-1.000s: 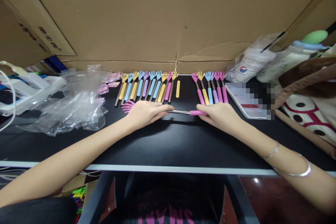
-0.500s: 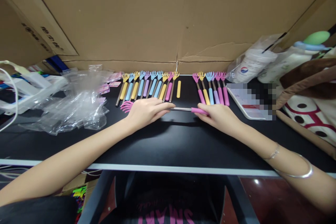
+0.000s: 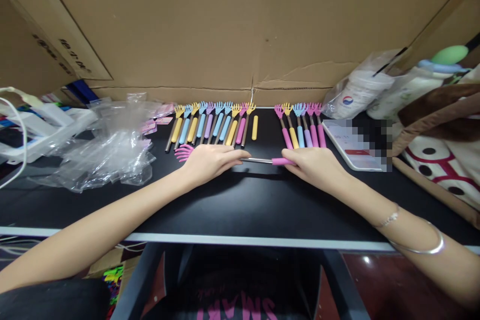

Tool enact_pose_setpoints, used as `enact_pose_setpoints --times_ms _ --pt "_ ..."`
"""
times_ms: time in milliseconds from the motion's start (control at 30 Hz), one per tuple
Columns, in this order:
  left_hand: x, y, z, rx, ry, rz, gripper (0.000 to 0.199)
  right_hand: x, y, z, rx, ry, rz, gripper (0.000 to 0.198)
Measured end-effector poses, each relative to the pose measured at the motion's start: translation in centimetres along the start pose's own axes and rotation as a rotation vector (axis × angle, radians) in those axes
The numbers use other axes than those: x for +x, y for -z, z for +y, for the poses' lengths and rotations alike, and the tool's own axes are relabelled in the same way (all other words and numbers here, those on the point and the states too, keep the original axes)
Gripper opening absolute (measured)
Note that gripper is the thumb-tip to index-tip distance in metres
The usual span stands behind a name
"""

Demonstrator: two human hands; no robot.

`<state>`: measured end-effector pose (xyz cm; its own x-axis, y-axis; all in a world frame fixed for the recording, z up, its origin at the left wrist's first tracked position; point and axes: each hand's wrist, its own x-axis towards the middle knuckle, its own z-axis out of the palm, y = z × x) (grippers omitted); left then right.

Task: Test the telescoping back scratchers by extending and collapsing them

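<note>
A pink back scratcher with a metal rod lies level between my two hands, above the black desk. My left hand is closed around the rod near the claw end, and the pink claw pokes out to its left. The pink handle sits in my right hand, which is closed on it; its far end is hidden by the palm. Behind my left hand lie several claw-topped rods beside loose coloured handles, with a lone yellow handle at the right. Several back scratchers with handles fitted lie behind my right hand.
Crumpled clear plastic bags and a white power strip are at the left. On the right are a phone, a bagged white cup and a brown-and-white bag. A cardboard wall closes off the back.
Both hands have lowered very slightly toward me with the back scratcher still held between them. The things lying on the desk are where they were.
</note>
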<state>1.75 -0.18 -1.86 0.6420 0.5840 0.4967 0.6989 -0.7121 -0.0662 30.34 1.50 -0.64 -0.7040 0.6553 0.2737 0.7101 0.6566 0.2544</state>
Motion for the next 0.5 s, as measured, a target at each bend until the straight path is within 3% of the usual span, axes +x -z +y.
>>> enact_pose_setpoints --times_ms 233,500 --pt "0.02 -0.21 0.26 -0.29 0.127 -0.157 0.032 -0.09 0.02 -0.05 -0.019 -0.025 0.03 0.022" --pt "0.21 0.39 0.79 -0.448 0.191 -0.232 0.034 -0.35 0.37 -0.19 -0.102 -0.043 0.07 0.018"
